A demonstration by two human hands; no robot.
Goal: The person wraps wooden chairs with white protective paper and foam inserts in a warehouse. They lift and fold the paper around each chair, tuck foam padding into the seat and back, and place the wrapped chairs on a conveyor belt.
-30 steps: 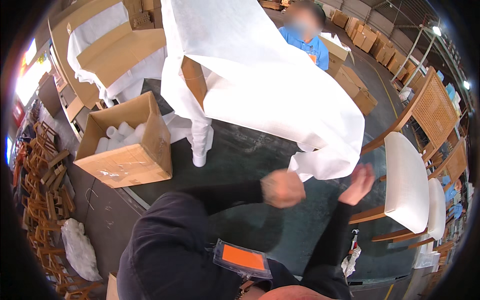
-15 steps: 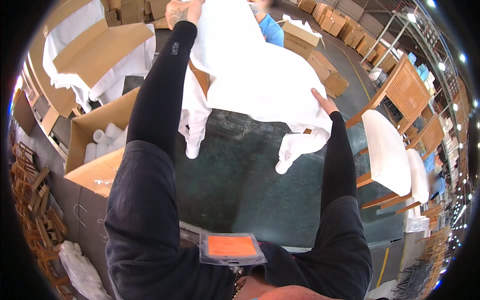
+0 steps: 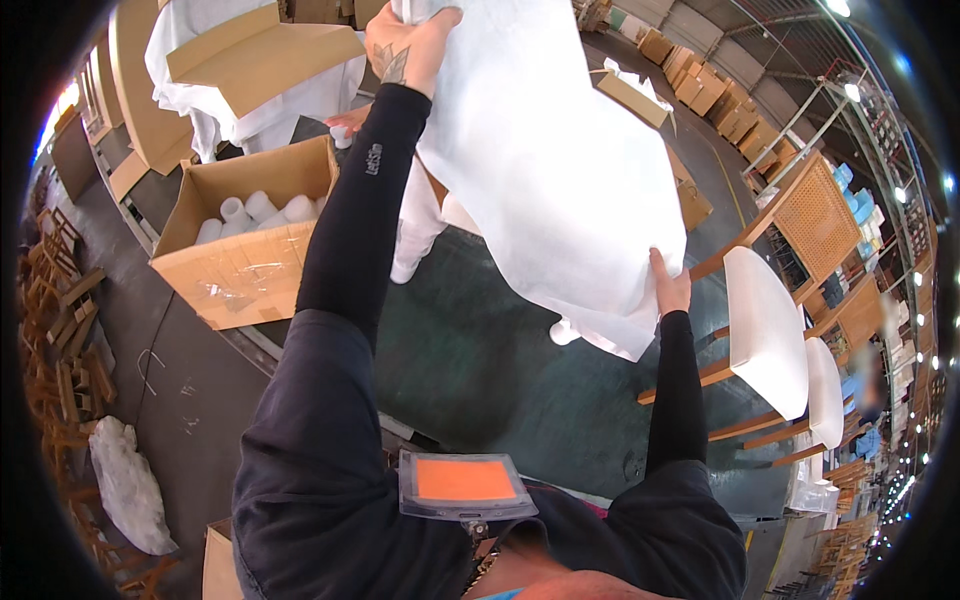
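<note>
A large white wrapping sheet (image 3: 560, 180) stretches between my two hands. At its upper left edge, my left hand (image 3: 412, 45) is closed on the sheet, which is bunched under the fingers. Further down on the right, my right hand (image 3: 670, 285) pinches the sheet's edge near the lower corner, thumb on top. Below the sheet is a piece of furniture, mostly hidden. One white-wrapped leg (image 3: 415, 225) shows at the left, and a white leg end (image 3: 564, 332) pokes out below the sheet. Another person's hand (image 3: 348, 121) is beside a white capped end, left of my forearm.
An open cardboard box (image 3: 240, 285) of white foam tubes (image 3: 262, 206) stands at the left. Behind it, brown cardboard (image 3: 265, 62) lies over white-wrapped furniture. Chairs with white seats (image 3: 765, 330) and cane backs stand at the right on the dark green surface (image 3: 480, 370).
The sheet has been raised and spread, now hanging lower over the furniture's front. My right hand has come nearer with its edge. The person in blue behind is now hidden by the sheet.
</note>
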